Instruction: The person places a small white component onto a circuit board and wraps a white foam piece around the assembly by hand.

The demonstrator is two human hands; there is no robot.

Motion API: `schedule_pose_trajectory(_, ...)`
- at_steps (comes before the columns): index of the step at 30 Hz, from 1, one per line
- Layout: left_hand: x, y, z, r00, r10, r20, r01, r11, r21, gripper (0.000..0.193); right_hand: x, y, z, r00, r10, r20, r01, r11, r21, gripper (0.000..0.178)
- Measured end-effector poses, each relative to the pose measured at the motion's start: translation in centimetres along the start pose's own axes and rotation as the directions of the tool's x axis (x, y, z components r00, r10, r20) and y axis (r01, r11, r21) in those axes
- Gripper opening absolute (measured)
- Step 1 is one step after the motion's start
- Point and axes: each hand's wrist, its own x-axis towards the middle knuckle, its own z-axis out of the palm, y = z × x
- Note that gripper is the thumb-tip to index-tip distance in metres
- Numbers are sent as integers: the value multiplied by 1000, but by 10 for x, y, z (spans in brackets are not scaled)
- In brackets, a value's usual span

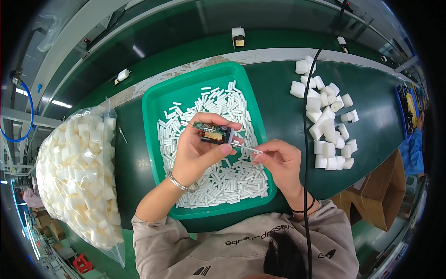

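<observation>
My left hand (189,156) is closed around a small electronic assembly (217,134) with a green circuit board, a black body and a yellowish part. A thin pale stick (246,148) is pinched between the fingertips of my right hand (281,162). It points at the right end of the assembly; whether it enters there I cannot tell. Both hands are above a green tray (151,118), which holds many short white tubes (232,188).
A clear bag of white cylindrical plugs (76,172) bulges on the left, near a thin tool (122,134). Loose white plugs (329,125) lie right of a hanging black cable (305,139). Similar assemblies (238,38) sit beyond the pale ledge. A cardboard box (383,190) and a co-worker's blue sleeve (412,151) are at right.
</observation>
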Motion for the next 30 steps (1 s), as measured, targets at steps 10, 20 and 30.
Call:
schedule_pose_trajectory(10,-1,-2,-1,995,10,-102,-4,999,50,36,-1,4,-3,999,40,-32,-34,988,149,13)
schedule_pose_trajectory(20,-3,-7,-2,980,63,189,-169,769,616,33,-1,2,3,984,-176,-40,151,922,-357,9)
schedule_pose_trajectory(30,-7,-8,3,1000,-20,-20,28,849,528,54,4,-4,0,762,-568,311,590,410,-696,17)
